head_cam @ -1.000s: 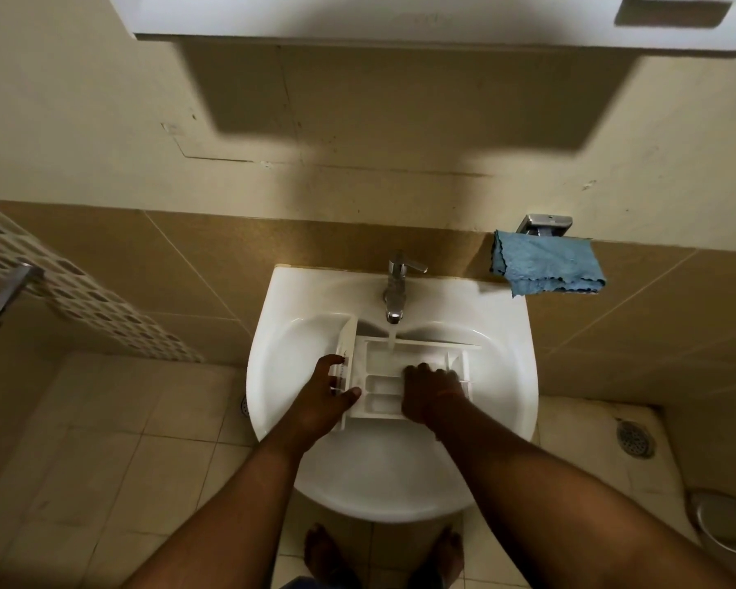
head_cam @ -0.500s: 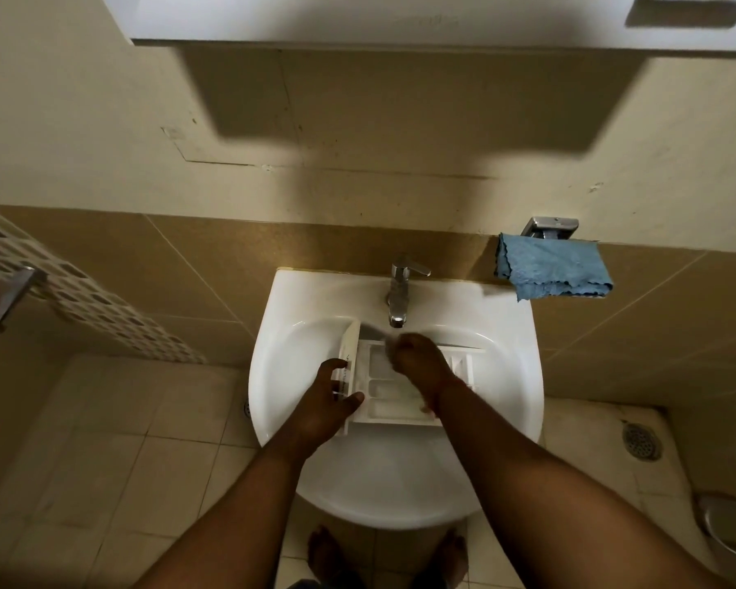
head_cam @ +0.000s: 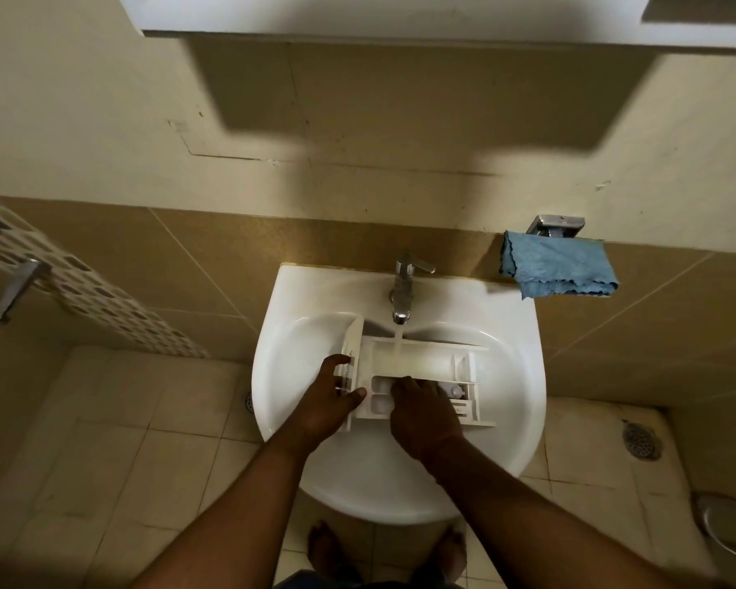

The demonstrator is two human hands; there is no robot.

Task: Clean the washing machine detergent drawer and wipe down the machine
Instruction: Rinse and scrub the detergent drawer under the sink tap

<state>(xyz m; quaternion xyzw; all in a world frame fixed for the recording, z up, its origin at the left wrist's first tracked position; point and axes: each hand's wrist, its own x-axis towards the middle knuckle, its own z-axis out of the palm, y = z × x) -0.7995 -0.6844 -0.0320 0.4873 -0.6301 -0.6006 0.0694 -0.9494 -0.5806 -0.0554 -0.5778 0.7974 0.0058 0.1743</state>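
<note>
The right hand's fingers [head_cam: 404, 386] are curled down into a small front pocket of the white plastic detergent drawer [head_cam: 421, 367], rubbing inside it. Half a second ago this right hand [head_cam: 425, 414] was up at the back of the drawer, right under the tap — now it has come back toward the bottom of the frame. The left hand [head_cam: 330, 395] has not moved; its fingers and thumb grip the drawer's tall front panel. The drawer lies across the white round sink [head_cam: 515, 333] in the middle of the frame. Water runs from the silver metal tap [head_cam: 402, 291] into the long back pocket, which is now open to it. So the rinsing goes on, pocket by pocket — the machine is not wiped yet. A blue cloth [head_cam: 557, 265] hangs at the upper right.
</note>
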